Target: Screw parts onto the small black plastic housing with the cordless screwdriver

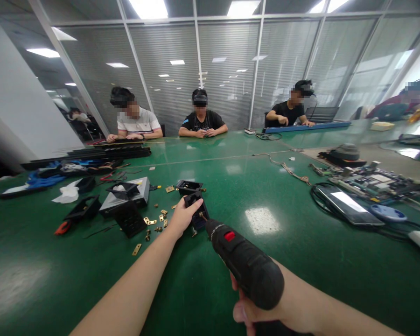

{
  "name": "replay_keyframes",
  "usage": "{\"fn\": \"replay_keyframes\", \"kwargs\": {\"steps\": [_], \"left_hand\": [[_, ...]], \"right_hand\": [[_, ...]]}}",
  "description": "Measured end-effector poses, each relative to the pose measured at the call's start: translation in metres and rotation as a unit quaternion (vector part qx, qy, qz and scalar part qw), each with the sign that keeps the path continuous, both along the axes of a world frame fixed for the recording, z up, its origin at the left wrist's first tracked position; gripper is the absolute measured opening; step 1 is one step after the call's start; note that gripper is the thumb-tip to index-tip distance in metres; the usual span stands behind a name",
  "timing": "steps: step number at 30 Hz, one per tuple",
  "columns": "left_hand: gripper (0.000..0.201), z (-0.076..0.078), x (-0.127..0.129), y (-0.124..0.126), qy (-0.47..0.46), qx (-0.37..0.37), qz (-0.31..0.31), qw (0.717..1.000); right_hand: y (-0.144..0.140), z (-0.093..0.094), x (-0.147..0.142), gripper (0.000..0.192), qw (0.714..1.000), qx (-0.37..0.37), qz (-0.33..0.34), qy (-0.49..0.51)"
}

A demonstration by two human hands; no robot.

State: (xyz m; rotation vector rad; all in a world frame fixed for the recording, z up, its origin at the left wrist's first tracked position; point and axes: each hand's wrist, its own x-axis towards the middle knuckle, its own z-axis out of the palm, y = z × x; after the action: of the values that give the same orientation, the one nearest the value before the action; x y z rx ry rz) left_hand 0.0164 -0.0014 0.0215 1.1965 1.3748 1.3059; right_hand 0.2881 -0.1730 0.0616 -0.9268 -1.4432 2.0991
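Note:
My left hand point(182, 218) is closed on a small black plastic box point(198, 205), which it holds tilted just above or on the green table. A black cordless drill point(245, 259) with a red switch is gripped by my right hand point(247, 308), mostly hidden beneath it. The drill's bit reaches a brass-coloured piece in the box; whether it is seated in a screw is too small to tell. Behind the box sits another black box point(189, 187). Several brass plates point(149, 220) and small screws point(147, 235) lie scattered to the left of my left hand.
At left, black frames point(84, 207) surround a grey box point(140, 191), with black strips point(108, 153) farther back. A phone-like device point(348, 204), cables and circuit boards point(378, 179) occupy the right. Several people sit across the table point(231, 289), one with a long blue bar point(308, 127).

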Motion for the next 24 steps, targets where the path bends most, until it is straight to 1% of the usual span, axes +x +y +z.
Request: {"fn": "replay_keyframes", "kwargs": {"steps": [5,9,17,24], "left_hand": [[0.077,-0.0015,-0.0013,0.0004,0.008,0.004,-0.006,1.000],[0.077,-0.0016,-0.0016,0.0005,-0.001,0.002,-0.007,1.000],[0.073,-0.0021,-0.0005,0.0009,0.001,0.004,-0.002,1.000],[0.073,-0.0031,-0.0010,0.0016,-0.008,0.005,-0.004,1.000]], "right_hand": [[0.0014,0.0034,-0.0012,0.040,1.000,0.000,0.012,0.014],[0.0013,0.0074,-0.0017,0.042,1.000,-0.005,0.007,0.006],[0.0006,-0.0024,0.0000,0.049,1.000,-0.022,0.002,0.013],[0.0012,0.0022,-0.0001,0.049,1.000,-0.026,0.000,0.007]]}}
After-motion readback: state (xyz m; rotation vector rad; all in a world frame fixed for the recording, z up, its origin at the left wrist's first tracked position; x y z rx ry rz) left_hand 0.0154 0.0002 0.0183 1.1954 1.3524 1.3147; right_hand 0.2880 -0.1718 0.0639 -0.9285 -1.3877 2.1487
